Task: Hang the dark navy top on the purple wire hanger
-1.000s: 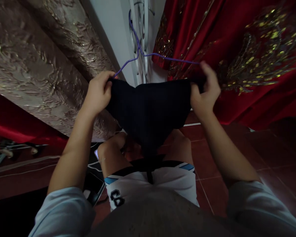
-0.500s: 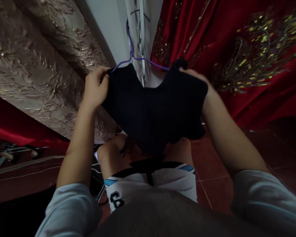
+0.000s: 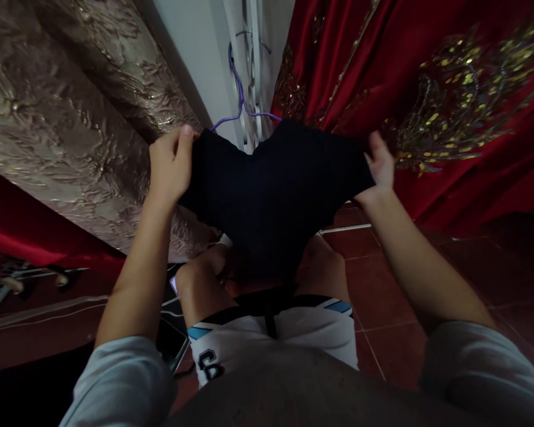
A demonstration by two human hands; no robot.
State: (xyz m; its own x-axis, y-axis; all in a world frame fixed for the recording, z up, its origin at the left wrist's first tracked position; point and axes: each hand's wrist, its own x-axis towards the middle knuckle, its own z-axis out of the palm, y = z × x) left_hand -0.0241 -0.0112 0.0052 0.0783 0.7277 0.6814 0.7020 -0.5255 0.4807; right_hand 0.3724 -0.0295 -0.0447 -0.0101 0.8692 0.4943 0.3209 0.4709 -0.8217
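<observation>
A dark navy shirt (image 3: 267,196) hangs on a thin purple hanger (image 3: 241,98), spread between my two hands in front of my knees. My left hand (image 3: 171,160) is closed on its left shoulder edge, thumb on top. At the opposite side, my right hand (image 3: 380,163) has its fingers bent at the outer edge of the sleeve, and the cloth lies against the wrist. The hanger's shoulders are mostly covered by the cloth. Its hook is up against a white metal frame (image 3: 254,65).
Beige textured fabric with a sheen (image 3: 93,118) hangs at the left. Red cloth with gold sequins (image 3: 463,101) hangs at the right. Below are red floor tiles (image 3: 387,302), white cables (image 3: 44,314) and a dark flat device (image 3: 173,344) by my left leg.
My right hand has moved outward and down from the shoulder to the sleeve edge. The shirt's right side is drawn out wider and covers more of the hanger. My left hand has barely shifted.
</observation>
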